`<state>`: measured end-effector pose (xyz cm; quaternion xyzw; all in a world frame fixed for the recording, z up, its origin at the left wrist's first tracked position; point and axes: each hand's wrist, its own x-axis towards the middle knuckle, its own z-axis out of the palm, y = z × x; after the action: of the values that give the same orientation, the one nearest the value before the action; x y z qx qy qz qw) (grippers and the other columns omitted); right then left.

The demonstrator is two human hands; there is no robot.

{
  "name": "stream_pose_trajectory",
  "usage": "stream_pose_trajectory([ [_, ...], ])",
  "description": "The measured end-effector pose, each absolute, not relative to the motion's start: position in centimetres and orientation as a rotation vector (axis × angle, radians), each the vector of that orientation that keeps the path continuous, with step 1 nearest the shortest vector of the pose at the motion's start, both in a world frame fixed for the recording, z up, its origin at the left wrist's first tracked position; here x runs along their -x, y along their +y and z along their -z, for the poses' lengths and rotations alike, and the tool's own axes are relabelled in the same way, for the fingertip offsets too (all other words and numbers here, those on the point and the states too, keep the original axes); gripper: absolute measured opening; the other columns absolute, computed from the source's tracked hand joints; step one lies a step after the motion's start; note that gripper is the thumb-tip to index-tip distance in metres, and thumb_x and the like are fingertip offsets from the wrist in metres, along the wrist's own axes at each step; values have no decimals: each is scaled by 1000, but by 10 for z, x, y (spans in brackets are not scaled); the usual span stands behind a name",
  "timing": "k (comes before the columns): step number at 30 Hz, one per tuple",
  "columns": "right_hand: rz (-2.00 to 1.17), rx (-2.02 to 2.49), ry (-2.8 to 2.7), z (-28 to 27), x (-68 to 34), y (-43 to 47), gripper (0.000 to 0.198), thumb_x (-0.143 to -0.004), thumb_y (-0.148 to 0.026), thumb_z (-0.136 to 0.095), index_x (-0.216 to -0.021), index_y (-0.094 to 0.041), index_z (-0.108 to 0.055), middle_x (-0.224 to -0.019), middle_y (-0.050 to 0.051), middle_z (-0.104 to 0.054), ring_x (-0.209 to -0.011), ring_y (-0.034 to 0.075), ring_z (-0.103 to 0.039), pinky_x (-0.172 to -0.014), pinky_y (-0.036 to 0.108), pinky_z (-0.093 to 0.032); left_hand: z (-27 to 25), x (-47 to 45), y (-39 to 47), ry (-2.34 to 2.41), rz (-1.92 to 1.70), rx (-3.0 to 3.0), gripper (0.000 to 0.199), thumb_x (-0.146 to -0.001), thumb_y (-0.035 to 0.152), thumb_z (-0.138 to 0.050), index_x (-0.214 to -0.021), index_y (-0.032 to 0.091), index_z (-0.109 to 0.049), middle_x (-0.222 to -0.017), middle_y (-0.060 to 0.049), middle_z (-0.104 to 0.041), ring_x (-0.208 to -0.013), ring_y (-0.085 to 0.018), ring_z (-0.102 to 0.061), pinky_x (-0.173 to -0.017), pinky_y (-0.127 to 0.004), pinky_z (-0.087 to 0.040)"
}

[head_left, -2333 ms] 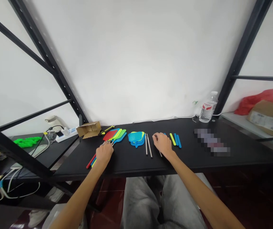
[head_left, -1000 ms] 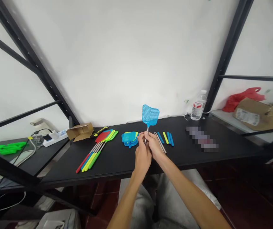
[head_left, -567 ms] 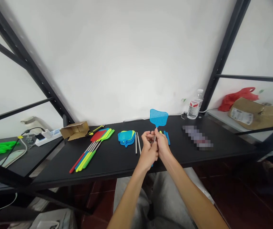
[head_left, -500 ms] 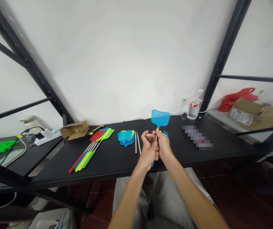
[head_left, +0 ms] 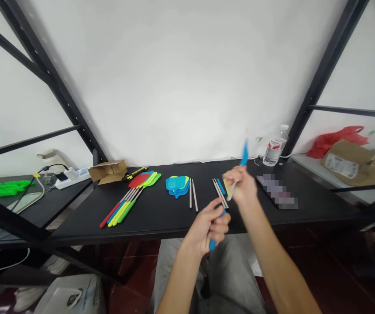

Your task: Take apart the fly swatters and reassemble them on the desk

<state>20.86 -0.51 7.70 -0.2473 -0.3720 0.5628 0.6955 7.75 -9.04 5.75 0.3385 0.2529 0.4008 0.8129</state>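
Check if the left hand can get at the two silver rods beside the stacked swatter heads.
Probably yes: the rods lie uncovered on the table, close to the left hand. But it is closed around a blue handle, so it would likely need to let go first.

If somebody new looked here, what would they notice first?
Probably the left hand, low near the middle, gripping a blue handle, and the right hand, higher and to its right, holding a metal rod with a blurry blue head poking up above. Next, likely the colorful swatters lying on the black table's left side.
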Motion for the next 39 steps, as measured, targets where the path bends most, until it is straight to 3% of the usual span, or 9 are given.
stream_pose_trajectory([
  [4, -1134, 615, -897, -94, -265, 5, 46, -95, -58, -47, -65, -25, -37, -52, -8, -13, -44, 12, -18, -46, 26, -31, -37, -79, -91, 756, -1026, -746, 42, -87, 31, -58, -120, 27, -32, -69, 8, -43, -45, -4, -33, -42, -12, -25],
  [9, -1125, 785, -941, -77, -294, 4, 36, -82, -58, -64, -88, -24, -56, -47, -11, -23, -39, 9, -20, -40, 22, -22, -47, -140, -22, 1167, -943, -1493, 43, -86, 10, -48, -127, 21, -37, -91, -5, -58, -74, -15, -62, -69, -30, -53],
  [12, -1106, 913, -916, -52, -299, 4, 44, -73, -52, -73, -103, -23, -59, -50, -10, -43, -36, 7, -28, -37, 20, -21, -58, -180, 13, 1427, -895, -1992, 49, -80, 4, -55, -127, 17, -45, -119, -17, -53, -105, -26, -63, -92, -40, -50],
  [16, -1106, 1050, -883, -28, -313, 4, 44, -66, -47, -75, -97, -19, -62, -60, -6, -55, -36, 6, -37, -33, 18, -22, -52, -210, 30, 1565, -672, -2247, 36, -88, 8, -51, -123, 14, -50, -128, -20, -45, -109, -30, -63, -90, -41, -50],
  [22, -1113, 1085, -855, -14, -325, 6, 49, -64, -49, -77, -98, -17, -63, -57, -6, -54, -35, 5, -37, -32, 17, -22, -37, -226, 35, 1750, -548, -2353, 31, -93, 6, -41, -119, 12, -55, -123, -20, -50, -113, -29, -60, -86, -36, -52],
  [26, -1141, 1065, -863, -4, -327, 9, 52, -68, -58, -75, -97, -17, -63, -57, -5, -55, -36, 5, -37, -32, 17, -23, -41, -224, 37, 1764, -582, -2342, 29, -92, 7, -42, -115, 10, -60, -122, -20, -54, -113, -29, -60, -86, -36, -52],
  [30, -1130, 1054, -883, 2, -330, 9, 54, -69, -65, -74, -91, -16, -64, -55, -6, -52, -35, 4, -35, -32, 17, -24, -45, -202, 41, 1508, -755, -2309, 32, -80, 18, -65, -111, 11, -64, -118, -19, -61, -110, -31, -61, -89, -38, -50],
  [34, -1181, 1014, -1025, -2, -314, 5, 49, -71, -63, -74, -78, -16, -61, -54, -5, -52, -35, 4, -33, -32, 18, -23, -40, -181, 45, 1182, -985, -1829, 30, -84, 44, -62, -84, 15, -69, -81, -8, -69, -77, -19, -65, -69, -27, -50],
  [39, -1179, 928, -1086, -21, -262, 2, 45, -77, -62, -69, -73, -18, -58, -50, -7, -45, -34, 4, -30, -31, 18, -23, -37, -165, 50, 1177, -1360, -1390, 34, -80, 44, -61, -63, 15, -61, -57, -2, -60, -55, -12, -56, -54, -22, -42],
])
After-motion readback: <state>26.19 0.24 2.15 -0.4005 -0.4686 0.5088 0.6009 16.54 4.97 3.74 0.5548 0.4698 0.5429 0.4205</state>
